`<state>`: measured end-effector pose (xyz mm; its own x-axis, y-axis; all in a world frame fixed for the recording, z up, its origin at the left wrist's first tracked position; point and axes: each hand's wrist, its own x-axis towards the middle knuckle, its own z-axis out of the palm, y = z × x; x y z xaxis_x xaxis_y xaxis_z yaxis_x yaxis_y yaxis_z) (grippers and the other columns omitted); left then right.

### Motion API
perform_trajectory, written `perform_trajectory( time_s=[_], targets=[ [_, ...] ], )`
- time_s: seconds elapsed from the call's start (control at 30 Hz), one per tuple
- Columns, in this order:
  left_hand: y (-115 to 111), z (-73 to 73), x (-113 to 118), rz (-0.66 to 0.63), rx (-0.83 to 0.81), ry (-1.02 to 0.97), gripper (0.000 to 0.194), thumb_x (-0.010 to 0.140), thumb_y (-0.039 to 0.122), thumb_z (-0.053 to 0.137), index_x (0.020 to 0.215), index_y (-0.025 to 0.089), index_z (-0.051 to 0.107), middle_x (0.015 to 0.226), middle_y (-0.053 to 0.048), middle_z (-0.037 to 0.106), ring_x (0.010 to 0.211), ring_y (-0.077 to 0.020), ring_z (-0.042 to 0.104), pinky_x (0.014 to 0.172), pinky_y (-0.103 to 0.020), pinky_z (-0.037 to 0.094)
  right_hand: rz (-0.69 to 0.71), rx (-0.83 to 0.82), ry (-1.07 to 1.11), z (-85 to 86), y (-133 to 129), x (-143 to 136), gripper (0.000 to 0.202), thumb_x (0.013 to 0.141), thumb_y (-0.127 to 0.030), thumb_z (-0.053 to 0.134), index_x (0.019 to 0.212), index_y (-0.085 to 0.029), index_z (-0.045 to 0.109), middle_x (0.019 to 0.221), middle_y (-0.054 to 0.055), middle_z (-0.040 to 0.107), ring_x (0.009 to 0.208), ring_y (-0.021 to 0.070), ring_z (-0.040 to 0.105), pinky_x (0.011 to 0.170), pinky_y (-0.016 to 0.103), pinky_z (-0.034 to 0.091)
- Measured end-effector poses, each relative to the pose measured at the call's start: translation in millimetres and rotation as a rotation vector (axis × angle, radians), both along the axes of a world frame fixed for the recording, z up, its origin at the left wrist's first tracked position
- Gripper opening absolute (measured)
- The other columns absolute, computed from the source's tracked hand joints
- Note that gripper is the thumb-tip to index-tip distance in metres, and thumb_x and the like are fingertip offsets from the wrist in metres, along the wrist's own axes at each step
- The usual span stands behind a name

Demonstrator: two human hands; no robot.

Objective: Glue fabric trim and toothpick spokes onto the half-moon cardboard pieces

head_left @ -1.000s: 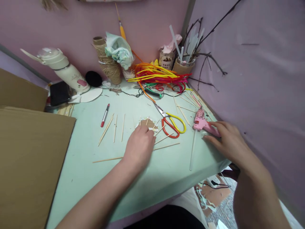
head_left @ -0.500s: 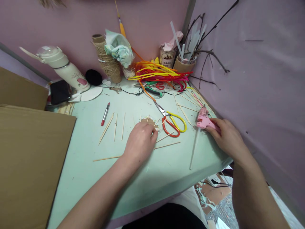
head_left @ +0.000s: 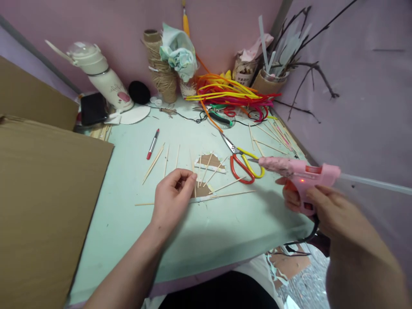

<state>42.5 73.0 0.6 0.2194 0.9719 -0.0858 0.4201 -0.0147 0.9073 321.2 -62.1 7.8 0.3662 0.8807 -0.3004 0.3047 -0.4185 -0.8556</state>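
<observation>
My right hand (head_left: 331, 206) grips a pink hot glue gun (head_left: 298, 169) above the table's right side. Its nozzle points left, a small light glows orange on its body, and a clear glue stick (head_left: 376, 182) sticks out behind. With thumb and finger together, my left hand (head_left: 174, 193) pinches a thin wooden stick (head_left: 195, 186) over a piece of cardboard (head_left: 204, 189), which it partly covers. More thin sticks fan out from this piece. Just behind lies a second, half-round cardboard piece (head_left: 212, 161) with a pale edge.
Scissors (head_left: 241, 159) with red and yellow handles lie right of the cardboard. Loose sticks (head_left: 153, 165) and a red-tipped pen (head_left: 153, 143) lie left. Behind stand a bottle (head_left: 109, 86), a twine cone (head_left: 164, 77) and colourful pipe cleaners (head_left: 231, 92). A cardboard box (head_left: 48, 206) fills the left.
My right hand has raised the glue gun off the table, its nozzle now turned left. My left hand has drawn back from the rear cardboard piece, uncovering it. The view has shifted slightly.
</observation>
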Motion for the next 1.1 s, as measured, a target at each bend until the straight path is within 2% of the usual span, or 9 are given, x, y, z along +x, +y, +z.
perform_trajectory(
  time_s=[0.07, 0.2, 0.37, 0.53, 1.1],
  targets=[
    [-1, -3.1, -1, 0.011, -0.018, -0.025, 0.020, 0.086, 0.037, 0.061, 0.077, 0.019, 0.065, 0.069, 0.003, 0.060, 0.062, -0.0109, 0.050, 0.059, -0.023, 0.040, 0.101, -0.030, 0.043, 10.9, 8, -13, 0.054, 0.084, -0.069, 0.049, 0.084, -0.018, 0.067, 0.061, 0.002, 0.052, 0.053, 0.0158, 0.048, 0.049, 0.029, 0.042],
    [-3, -6.5, -2, 0.010, -0.079, -0.053, 0.021, 0.086, 0.039, 0.060, 0.078, 0.019, 0.064, 0.067, 0.003, 0.059, 0.061, -0.0113, 0.049, 0.058, -0.023, 0.039, 0.345, -0.073, -0.073, 23.9, 19, -31, 0.059, 0.088, -0.069, 0.042, 0.061, -0.020, 0.059, 0.058, 0.002, 0.053, 0.053, 0.0151, 0.049, 0.052, 0.028, 0.043],
    [-3, -6.6, -3, -0.018, -0.125, -0.069, 0.021, 0.085, 0.038, 0.059, 0.076, 0.019, 0.063, 0.067, 0.002, 0.058, 0.059, -0.0114, 0.049, 0.056, -0.023, 0.039, 0.502, -0.094, -0.205, 24.4, 31, -46, 0.057, 0.095, -0.063, 0.036, 0.061, -0.021, 0.054, 0.061, 0.002, 0.058, 0.059, 0.0166, 0.056, 0.057, 0.028, 0.044],
    [-5, -8.2, -3, -0.045, -0.154, -0.079, 0.022, 0.085, 0.039, 0.058, 0.076, 0.019, 0.062, 0.067, 0.002, 0.059, 0.058, -0.0115, 0.051, 0.053, -0.023, 0.039, 0.533, -0.113, -0.288, 24.9, 39, -56, 0.059, 0.095, -0.065, 0.033, 0.058, -0.022, 0.052, 0.061, 0.003, 0.058, 0.059, 0.0173, 0.056, 0.057, 0.030, 0.044],
    [-4, -7.0, -2, -0.082, -0.143, -0.038, 0.020, 0.085, 0.036, 0.057, 0.074, 0.019, 0.062, 0.067, 0.002, 0.060, 0.058, -0.0117, 0.050, 0.054, -0.023, 0.040, 0.578, -0.133, -0.312, 19.8, 44, -58, 0.058, 0.095, -0.064, 0.033, 0.060, -0.022, 0.052, 0.061, 0.003, 0.057, 0.060, 0.0177, 0.056, 0.059, 0.031, 0.045]
  ],
)
